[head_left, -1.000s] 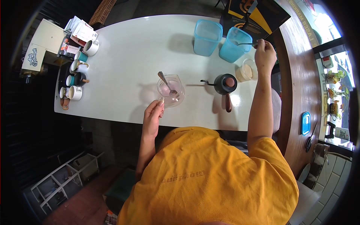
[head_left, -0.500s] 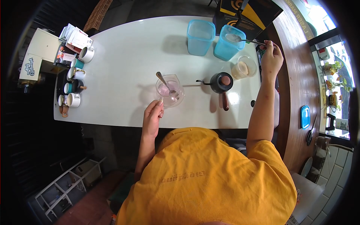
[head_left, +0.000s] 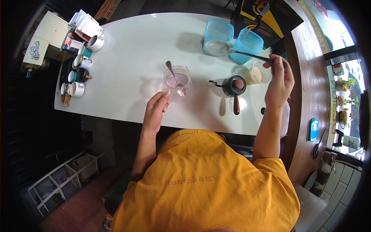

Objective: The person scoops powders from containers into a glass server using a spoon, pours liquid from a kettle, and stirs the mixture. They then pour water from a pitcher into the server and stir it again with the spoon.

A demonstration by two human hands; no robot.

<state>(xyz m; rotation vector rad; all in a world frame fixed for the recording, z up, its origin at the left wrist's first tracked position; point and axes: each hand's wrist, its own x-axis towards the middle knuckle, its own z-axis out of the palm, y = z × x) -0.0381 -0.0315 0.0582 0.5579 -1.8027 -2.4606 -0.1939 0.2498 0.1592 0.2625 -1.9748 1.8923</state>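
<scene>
My left hand (head_left: pixel 155 108) is closed on the handle side of a clear glass pitcher (head_left: pixel 181 94), which stands on the white table. A metal spoon (head_left: pixel 169 69) leans inside the pitcher, its handle sticking up past the rim. My right hand (head_left: pixel 280 79) grips the dark handle of a long-handled spoon (head_left: pixel 247 54). That spoon's bowl hangs in front of the left blue container (head_left: pixel 218 33), apart from the pitcher; what it carries is hard to make out. Beside it stands a second open blue container (head_left: pixel 250 40), partly behind the handle.
A small black pot (head_left: pixel 230 88) with a wooden handle stands right of the pitcher, near a clear plastic cup (head_left: pixel 259 73) of pale contents. Several mugs (head_left: pixel 77 89) line the left edge. A black and yellow box (head_left: pixel 270 21) is behind the containers.
The long-handled spoon has come out of the right blue container and swung left, in front of the left one. My left hand still holds the pitcher. The view has shifted slightly.
</scene>
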